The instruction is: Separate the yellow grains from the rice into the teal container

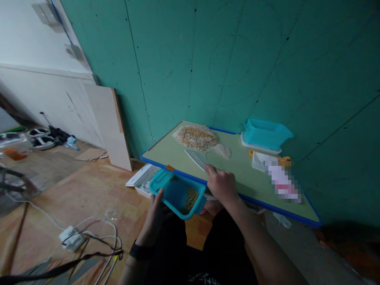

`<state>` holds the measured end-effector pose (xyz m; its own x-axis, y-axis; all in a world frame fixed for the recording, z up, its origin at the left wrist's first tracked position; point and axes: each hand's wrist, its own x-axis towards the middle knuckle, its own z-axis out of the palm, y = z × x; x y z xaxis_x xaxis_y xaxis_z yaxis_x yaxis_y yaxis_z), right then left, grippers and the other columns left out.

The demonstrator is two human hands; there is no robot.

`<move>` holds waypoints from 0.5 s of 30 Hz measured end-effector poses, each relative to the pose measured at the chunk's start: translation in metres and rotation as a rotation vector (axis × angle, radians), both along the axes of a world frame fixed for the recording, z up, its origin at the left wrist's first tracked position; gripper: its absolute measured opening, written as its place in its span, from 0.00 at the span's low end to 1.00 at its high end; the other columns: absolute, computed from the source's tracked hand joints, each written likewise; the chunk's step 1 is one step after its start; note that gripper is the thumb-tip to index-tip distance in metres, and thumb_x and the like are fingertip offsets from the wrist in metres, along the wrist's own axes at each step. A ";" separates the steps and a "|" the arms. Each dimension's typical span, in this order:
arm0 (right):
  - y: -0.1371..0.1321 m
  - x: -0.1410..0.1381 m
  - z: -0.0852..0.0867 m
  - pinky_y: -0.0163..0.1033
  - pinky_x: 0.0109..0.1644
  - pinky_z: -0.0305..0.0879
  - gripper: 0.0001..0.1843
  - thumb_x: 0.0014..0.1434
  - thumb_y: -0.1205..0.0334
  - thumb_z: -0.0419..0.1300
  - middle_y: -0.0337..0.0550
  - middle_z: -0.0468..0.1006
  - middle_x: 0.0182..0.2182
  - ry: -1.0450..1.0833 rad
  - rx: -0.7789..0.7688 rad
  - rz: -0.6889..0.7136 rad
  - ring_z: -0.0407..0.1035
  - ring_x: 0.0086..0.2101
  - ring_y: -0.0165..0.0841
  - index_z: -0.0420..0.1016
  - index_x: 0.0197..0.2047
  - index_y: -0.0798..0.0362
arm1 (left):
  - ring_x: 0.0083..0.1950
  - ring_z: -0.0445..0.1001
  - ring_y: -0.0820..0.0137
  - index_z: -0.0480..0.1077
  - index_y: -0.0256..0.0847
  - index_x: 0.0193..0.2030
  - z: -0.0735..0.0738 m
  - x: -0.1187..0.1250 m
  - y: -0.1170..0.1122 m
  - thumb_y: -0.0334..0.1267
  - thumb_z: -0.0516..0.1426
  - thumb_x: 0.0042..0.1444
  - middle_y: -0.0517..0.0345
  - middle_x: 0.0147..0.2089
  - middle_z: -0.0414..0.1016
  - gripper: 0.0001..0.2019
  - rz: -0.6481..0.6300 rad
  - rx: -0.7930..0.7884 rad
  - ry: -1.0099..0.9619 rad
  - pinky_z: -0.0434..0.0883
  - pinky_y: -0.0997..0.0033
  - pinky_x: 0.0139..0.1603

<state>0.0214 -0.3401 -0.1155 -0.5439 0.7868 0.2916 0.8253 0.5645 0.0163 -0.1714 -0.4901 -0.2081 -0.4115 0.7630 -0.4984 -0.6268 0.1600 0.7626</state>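
My left hand [154, 218] grips the near left side of a blue plastic container [174, 196], thumb over the rim. Round yellow-green beans [191, 199] lie at the container's right end, with a small dark patch on the left of its floor. It is held just below the table's front edge. In my right hand [222, 184] is a white slotted spatula [196, 159], its slotted blade over the tabletop beside a spread heap of yellow beans mixed with white grains [197, 136]. A smaller pile of white grains [223, 150] adjoins the heap's right side.
The low table [247, 178] has a blue edge and stands against a green wall. At its back right is another blue container [265, 132] on a white lid. A pixelated packet [283, 180] lies near the right edge. Cables with a white power strip [71, 237] cross the floor.
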 end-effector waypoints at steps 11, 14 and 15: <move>0.025 0.027 -0.004 0.38 0.44 0.73 0.24 0.79 0.67 0.55 0.54 0.95 0.49 -0.024 -0.004 -0.119 0.92 0.46 0.43 0.88 0.68 0.49 | 0.70 0.85 0.37 0.61 0.58 0.86 -0.009 -0.004 0.007 0.67 0.72 0.65 0.37 0.73 0.83 0.48 0.104 -0.027 0.000 0.83 0.41 0.61; 0.034 0.029 -0.002 0.39 0.47 0.74 0.26 0.80 0.67 0.54 0.54 0.95 0.50 -0.035 -0.030 -0.160 0.91 0.48 0.44 0.87 0.70 0.48 | 0.69 0.86 0.36 0.60 0.54 0.86 -0.013 -0.004 0.008 0.67 0.72 0.65 0.33 0.73 0.83 0.50 0.118 -0.039 0.012 0.83 0.41 0.62; 0.037 0.030 -0.001 0.39 0.47 0.75 0.26 0.80 0.67 0.54 0.54 0.95 0.51 -0.036 -0.033 -0.177 0.91 0.48 0.44 0.87 0.71 0.48 | 0.68 0.86 0.36 0.60 0.54 0.85 -0.015 -0.004 0.008 0.66 0.72 0.65 0.33 0.73 0.83 0.49 0.125 -0.044 0.018 0.83 0.41 0.62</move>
